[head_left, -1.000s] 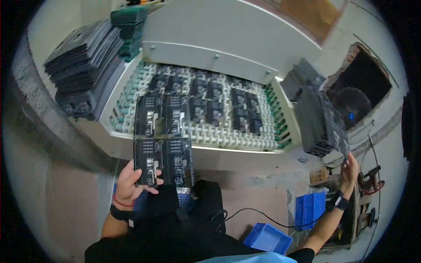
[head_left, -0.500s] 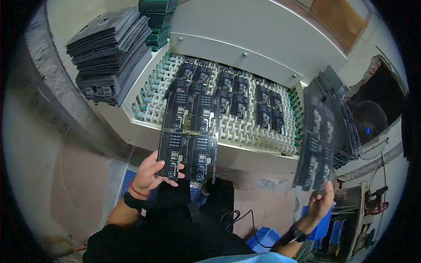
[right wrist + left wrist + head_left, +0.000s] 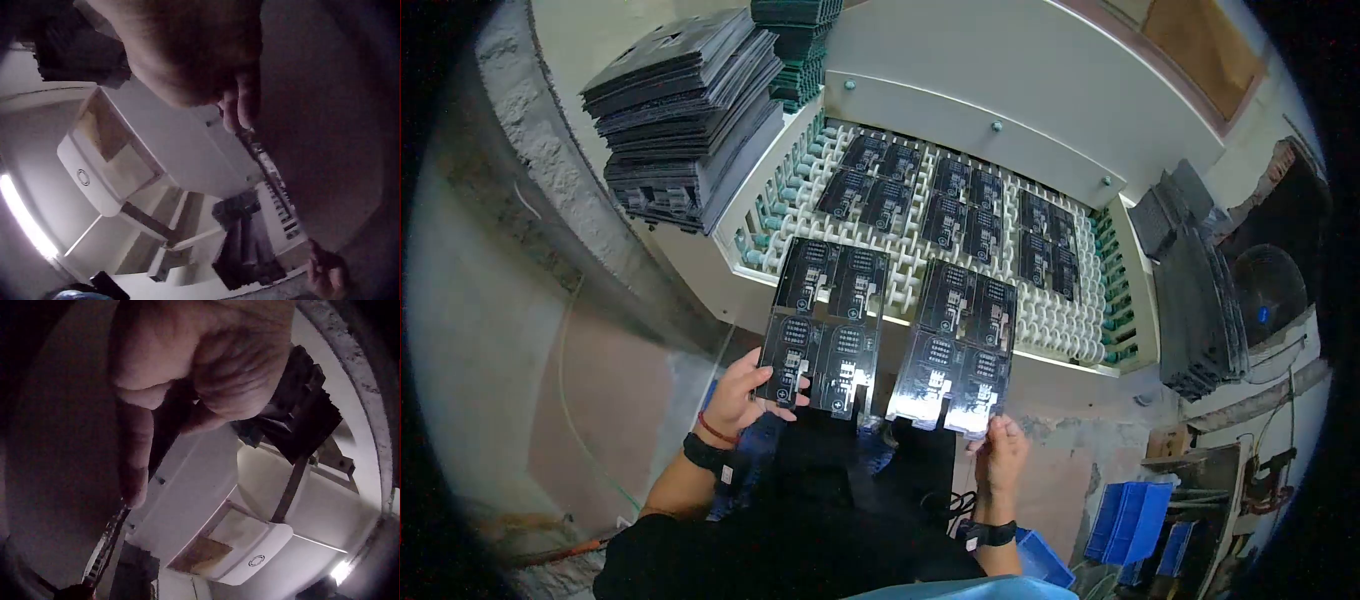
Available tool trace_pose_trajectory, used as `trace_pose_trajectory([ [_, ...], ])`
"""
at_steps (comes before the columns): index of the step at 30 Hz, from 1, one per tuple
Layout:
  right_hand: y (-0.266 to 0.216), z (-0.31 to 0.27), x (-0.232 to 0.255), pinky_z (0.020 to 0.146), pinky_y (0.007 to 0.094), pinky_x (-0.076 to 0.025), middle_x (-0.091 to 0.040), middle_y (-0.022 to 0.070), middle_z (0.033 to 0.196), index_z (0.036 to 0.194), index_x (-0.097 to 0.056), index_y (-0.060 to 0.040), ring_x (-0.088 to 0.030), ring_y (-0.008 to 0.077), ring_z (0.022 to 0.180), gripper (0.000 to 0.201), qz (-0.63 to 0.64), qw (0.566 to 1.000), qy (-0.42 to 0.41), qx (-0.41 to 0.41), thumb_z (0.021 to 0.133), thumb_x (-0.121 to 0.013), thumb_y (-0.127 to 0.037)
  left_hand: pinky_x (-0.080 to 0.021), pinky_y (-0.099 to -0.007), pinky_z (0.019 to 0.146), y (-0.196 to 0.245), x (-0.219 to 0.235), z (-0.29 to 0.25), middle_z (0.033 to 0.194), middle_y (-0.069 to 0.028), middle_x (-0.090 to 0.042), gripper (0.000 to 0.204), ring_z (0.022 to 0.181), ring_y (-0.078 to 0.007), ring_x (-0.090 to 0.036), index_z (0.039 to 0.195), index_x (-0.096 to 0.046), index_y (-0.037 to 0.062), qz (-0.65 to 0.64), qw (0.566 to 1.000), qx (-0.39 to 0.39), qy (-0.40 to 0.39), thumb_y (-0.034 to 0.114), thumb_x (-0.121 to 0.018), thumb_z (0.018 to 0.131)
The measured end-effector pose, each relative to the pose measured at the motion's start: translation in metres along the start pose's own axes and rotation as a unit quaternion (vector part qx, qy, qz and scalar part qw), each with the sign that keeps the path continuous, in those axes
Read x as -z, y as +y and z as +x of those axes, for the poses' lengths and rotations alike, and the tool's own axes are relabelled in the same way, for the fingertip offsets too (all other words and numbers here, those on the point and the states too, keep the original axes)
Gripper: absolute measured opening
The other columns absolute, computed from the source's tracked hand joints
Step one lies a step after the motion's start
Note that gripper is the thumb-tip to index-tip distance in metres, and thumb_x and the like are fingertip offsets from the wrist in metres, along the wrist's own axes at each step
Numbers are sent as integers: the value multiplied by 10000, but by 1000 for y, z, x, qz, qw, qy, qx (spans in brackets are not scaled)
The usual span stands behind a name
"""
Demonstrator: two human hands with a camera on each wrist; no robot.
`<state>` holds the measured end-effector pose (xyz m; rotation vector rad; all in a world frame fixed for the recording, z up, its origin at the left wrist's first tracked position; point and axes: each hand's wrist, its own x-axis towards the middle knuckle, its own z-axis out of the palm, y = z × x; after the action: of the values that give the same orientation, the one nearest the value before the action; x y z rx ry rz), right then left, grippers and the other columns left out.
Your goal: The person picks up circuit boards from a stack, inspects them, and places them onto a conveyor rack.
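My left hand (image 3: 735, 395) grips a black printed circuit board panel (image 3: 792, 345) at its lower left corner, thumb on top. A similar panel (image 3: 940, 375) is held at its lower right corner by my right hand (image 3: 1003, 455), the fingertips pinching the edge. Both panels are tilted side by side, close over the front edge of a roller conveyor (image 3: 900, 255). On the white rollers lie more black panels, one at the left (image 3: 880, 180), one in the middle (image 3: 963, 205) and one at the right (image 3: 1048, 240). Each wrist view shows its hand's fingers at a thin board edge.
A tall stack of dark boards (image 3: 685, 110) stands left of the conveyor, with a green stack (image 3: 798, 45) behind it. Upright dark boards (image 3: 1200, 315) stand at its right. A white machine housing (image 3: 970, 60) rises behind. Blue bins (image 3: 1130, 520) sit low at right.
My right hand has come from the upright boards at right with a panel, bringing it beside the left one. The left hand keeps its hold. The conveyor appears farther right in view.
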<state>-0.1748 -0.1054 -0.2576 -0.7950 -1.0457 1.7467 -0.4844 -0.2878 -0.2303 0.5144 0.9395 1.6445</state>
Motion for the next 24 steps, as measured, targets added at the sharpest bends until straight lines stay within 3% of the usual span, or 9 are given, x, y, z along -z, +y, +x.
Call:
trace_pose_trajectory([
  [9, 12, 20, -12, 463, 257, -500, -587, 94, 674, 892, -538, 60, -553, 135, 492, 238, -63, 998, 10, -19, 913, -455, -162, -554, -408, 568, 18, 10, 31, 1008, -237, -566, 352, 784, -322, -631, 1189, -398, -4, 39, 999, 5, 5, 166, -395, 881],
  [16, -5, 29, -26, 459, 232, -484, -603, 105, 698, 919, -550, 61, -572, 135, 512, 236, -86, 996, 16, -37, 907, -469, -161, -555, -389, 560, 21, 13, 44, 987, -224, -580, 346, 785, -308, -633, 1184, -405, -5, 31, 999, -1, 10, 180, -390, 892],
  [18, -6, 33, -21, 465, 203, -447, -606, 84, 704, 896, -575, 49, -561, 103, 536, 217, -258, 966, 34, 0, 891, -491, -151, -557, -390, 565, 19, 15, 47, 985, -219, -584, 346, 786, -302, -633, 1177, -414, -9, 34, 999, -5, 30, 196, -391, 899],
  [19, -2, 36, -16, 465, 203, -447, -606, 84, 704, 896, -575, 49, -561, 103, 536, 217, -258, 965, 36, 1, 891, -491, -151, -557, -390, 565, 18, 16, 48, 985, -219, -584, 346, 786, -302, -633, 1177, -414, -9, 33, 999, -4, 29, 196, -391, 899],
  [21, 6, 43, -5, 463, 182, -395, -599, 54, 687, 858, -598, 41, -523, 66, 537, 197, -375, 918, 62, 118, 866, -518, -139, -559, -395, 572, 15, 16, 49, 990, -221, -584, 350, 801, -299, -632, 1171, -426, -9, 13, 999, -30, 30, 215, -388, 904],
  [22, 7, 46, 1, 463, 182, -395, -599, 54, 687, 858, -598, 41, -523, 66, 537, 197, -375, 917, 64, 118, 866, -518, -139, -559, -395, 572, 14, 16, 50, 990, -221, -584, 350, 801, -299, -632, 1171, -426, -9, 13, 999, -28, 28, 215, -388, 904],
  [24, 4, 50, 10, 370, 174, -287, -502, -17, 590, 809, -589, 3, -420, 41, 437, 175, -256, 959, 93, 81, 860, -544, -158, -560, -398, 585, 15, 12, 51, 997, -225, -583, 353, 822, -297, -629, 1163, -436, -10, -4, 999, -41, 35, 228, -378, 908],
])
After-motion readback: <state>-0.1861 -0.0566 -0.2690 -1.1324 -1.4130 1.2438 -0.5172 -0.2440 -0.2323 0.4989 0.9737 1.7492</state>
